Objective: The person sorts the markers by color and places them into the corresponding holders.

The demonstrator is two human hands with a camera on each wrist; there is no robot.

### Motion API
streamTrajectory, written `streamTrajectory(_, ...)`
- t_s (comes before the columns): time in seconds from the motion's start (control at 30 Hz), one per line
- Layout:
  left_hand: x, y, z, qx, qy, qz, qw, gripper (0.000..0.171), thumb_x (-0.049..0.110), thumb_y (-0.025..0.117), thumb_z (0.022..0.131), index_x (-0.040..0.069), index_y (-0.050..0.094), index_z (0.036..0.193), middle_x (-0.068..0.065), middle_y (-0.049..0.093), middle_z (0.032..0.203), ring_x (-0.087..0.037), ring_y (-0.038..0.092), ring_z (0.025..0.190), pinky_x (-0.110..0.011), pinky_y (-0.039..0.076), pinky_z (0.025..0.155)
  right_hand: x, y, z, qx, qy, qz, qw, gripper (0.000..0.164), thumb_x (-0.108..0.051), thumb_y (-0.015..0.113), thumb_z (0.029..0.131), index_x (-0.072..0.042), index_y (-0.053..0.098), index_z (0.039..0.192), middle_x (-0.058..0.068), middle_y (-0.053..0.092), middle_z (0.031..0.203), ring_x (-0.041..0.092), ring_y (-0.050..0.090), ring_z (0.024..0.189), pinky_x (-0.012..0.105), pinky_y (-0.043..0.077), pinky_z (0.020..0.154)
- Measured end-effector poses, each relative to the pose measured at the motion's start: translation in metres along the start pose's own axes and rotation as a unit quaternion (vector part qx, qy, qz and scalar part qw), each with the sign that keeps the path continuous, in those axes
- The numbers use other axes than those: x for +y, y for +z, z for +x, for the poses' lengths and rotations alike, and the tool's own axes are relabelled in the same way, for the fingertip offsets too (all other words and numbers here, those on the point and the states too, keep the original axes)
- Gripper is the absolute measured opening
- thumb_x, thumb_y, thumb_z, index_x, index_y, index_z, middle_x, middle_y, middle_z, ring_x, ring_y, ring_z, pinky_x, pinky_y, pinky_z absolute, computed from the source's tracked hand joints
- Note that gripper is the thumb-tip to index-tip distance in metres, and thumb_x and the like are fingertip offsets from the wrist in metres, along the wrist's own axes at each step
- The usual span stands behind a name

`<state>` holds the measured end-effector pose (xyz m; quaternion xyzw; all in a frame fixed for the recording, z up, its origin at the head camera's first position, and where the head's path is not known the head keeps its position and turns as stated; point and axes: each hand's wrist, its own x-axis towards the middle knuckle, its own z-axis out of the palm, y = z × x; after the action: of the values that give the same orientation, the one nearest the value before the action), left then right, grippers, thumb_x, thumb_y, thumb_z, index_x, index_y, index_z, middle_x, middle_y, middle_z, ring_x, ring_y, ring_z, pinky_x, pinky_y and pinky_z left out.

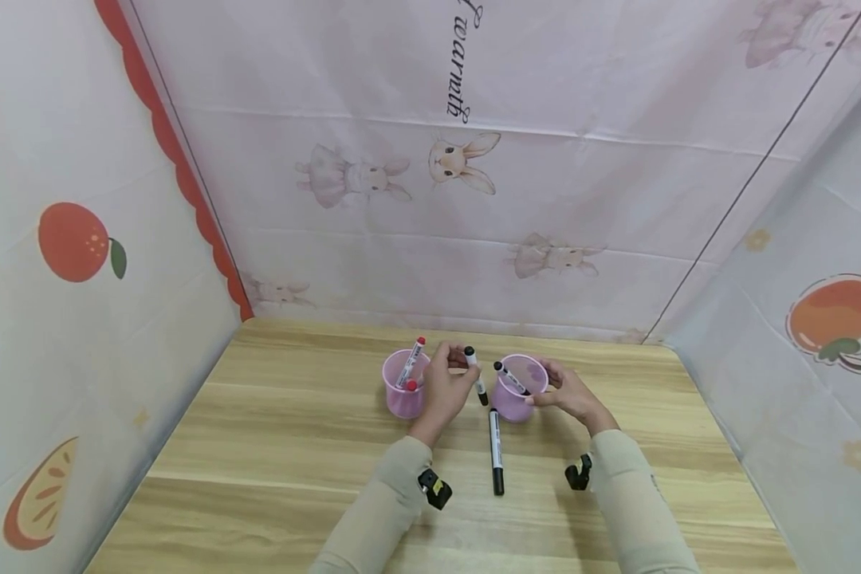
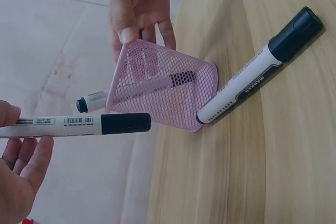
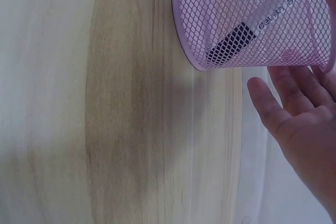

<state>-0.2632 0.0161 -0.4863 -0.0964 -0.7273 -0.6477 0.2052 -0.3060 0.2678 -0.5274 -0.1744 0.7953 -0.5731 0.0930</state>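
My left hand [image 1: 446, 391] pinches a black-capped white marker [image 1: 479, 384] between thumb and fingers, beside the right-hand pink mesh pen cup [image 1: 511, 408]. In the left wrist view that marker [image 2: 58, 126] points its black end toward the cup [image 2: 157, 85], apart from the table. My right hand [image 1: 572, 396] holds this cup at its rim, thumb on the near side and fingers round the far side. Inside leans another black marker [image 1: 513, 379], seen through the mesh in the right wrist view. A further black marker [image 1: 496, 442] lies on the table, its end by the cup's base.
Left of my left hand stands a second pink mesh pen cup [image 1: 404, 402] containing red-capped markers [image 1: 410, 365]. The wooden table [image 1: 273, 446] meets a printed cloth backdrop [image 1: 402, 271] at its rear, with cloth walls on both sides.
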Motion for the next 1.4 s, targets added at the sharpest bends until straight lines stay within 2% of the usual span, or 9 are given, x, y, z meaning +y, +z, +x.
streamTrajectory(0.13, 0.003, 0.003, 0.002, 0.013, 0.022, -0.024, 0.9994, 0.028, -0.005, 0.07, 0.074, 0.003, 0.055, 0.096, -0.005, 0.058, 0.087, -0.019, 0.059, 0.079, -0.025, 0.054, 0.066, 0.0, 0.0, 0.0, 0.001, -0.001, 0.002, 1.0, 0.085, -0.006, 0.081, 0.069, 0.002, 0.035, 0.139, 0.024, 0.041, 0.137, 0.04, 0.031, 0.129, 0.053, 0.025, 0.104)
streamTrajectory(0.37, 0.044, -0.002, -0.004, 0.016, 0.035, -0.045, 0.9983, 0.026, -0.013, 0.066, 0.074, -0.01, 0.052, 0.096, -0.022, 0.057, 0.088, -0.033, 0.059, 0.081, -0.031, 0.055, 0.069, 0.002, -0.001, 0.0, 0.002, -0.002, 0.005, 1.0, 0.085, -0.006, 0.081, 0.068, 0.003, 0.035, 0.139, 0.024, 0.04, 0.137, 0.04, 0.032, 0.129, 0.051, 0.025, 0.105)
streamTrajectory(0.63, 0.045, -0.001, -0.002, 0.013, 0.05, -0.059, 0.9969, 0.026, -0.012, 0.067, 0.075, -0.011, 0.049, 0.094, -0.022, 0.056, 0.087, -0.033, 0.06, 0.08, -0.031, 0.055, 0.068, -0.002, -0.001, -0.001, 0.002, 0.003, 0.008, 1.0, 0.083, -0.001, 0.079, 0.069, 0.005, 0.034, 0.139, 0.026, 0.039, 0.137, 0.041, 0.031, 0.129, 0.051, 0.025, 0.104)
streamTrajectory(0.87, 0.046, 0.001, -0.003, 0.01, 0.072, -0.082, 0.994, 0.026, -0.012, 0.067, 0.075, -0.012, 0.048, 0.093, -0.024, 0.056, 0.085, -0.036, 0.059, 0.079, -0.036, 0.056, 0.067, -0.024, 0.003, -0.008, -0.004, 0.009, 0.025, 1.0, 0.08, 0.007, 0.075, 0.07, 0.014, 0.031, 0.136, 0.034, 0.035, 0.136, 0.047, 0.027, 0.128, 0.055, 0.023, 0.104)
streamTrajectory(1.0, 0.044, 0.003, -0.002, 0.005, 0.076, -0.088, 0.9932, 0.025, -0.013, 0.066, 0.076, -0.013, 0.047, 0.093, -0.025, 0.056, 0.086, -0.037, 0.059, 0.08, -0.038, 0.055, 0.069, -0.031, 0.004, -0.011, -0.004, 0.012, 0.019, 1.0, 0.079, 0.006, 0.074, 0.071, 0.014, 0.03, 0.136, 0.034, 0.034, 0.136, 0.048, 0.027, 0.128, 0.055, 0.023, 0.104)
streamTrajectory(1.23, 0.01, 0.014, 0.005, -0.019, 0.057, -0.071, 0.9957, 0.026, -0.007, 0.069, 0.077, -0.006, 0.052, 0.097, -0.017, 0.06, 0.09, -0.029, 0.062, 0.084, -0.032, 0.055, 0.071, -0.032, 0.004, -0.011, -0.006, 0.011, 0.018, 1.0, 0.079, 0.005, 0.074, 0.071, 0.013, 0.03, 0.137, 0.034, 0.034, 0.136, 0.048, 0.027, 0.127, 0.055, 0.024, 0.104)
streamTrajectory(1.4, 0.001, 0.017, 0.006, -0.03, 0.05, -0.056, 0.9967, 0.024, -0.003, 0.071, 0.077, -0.001, 0.056, 0.095, -0.01, 0.062, 0.087, -0.022, 0.064, 0.082, -0.027, 0.054, 0.07, -0.031, 0.004, -0.011, -0.008, 0.004, 0.016, 1.0, 0.079, 0.006, 0.074, 0.071, 0.013, 0.03, 0.136, 0.034, 0.035, 0.135, 0.049, 0.029, 0.126, 0.056, 0.025, 0.103)
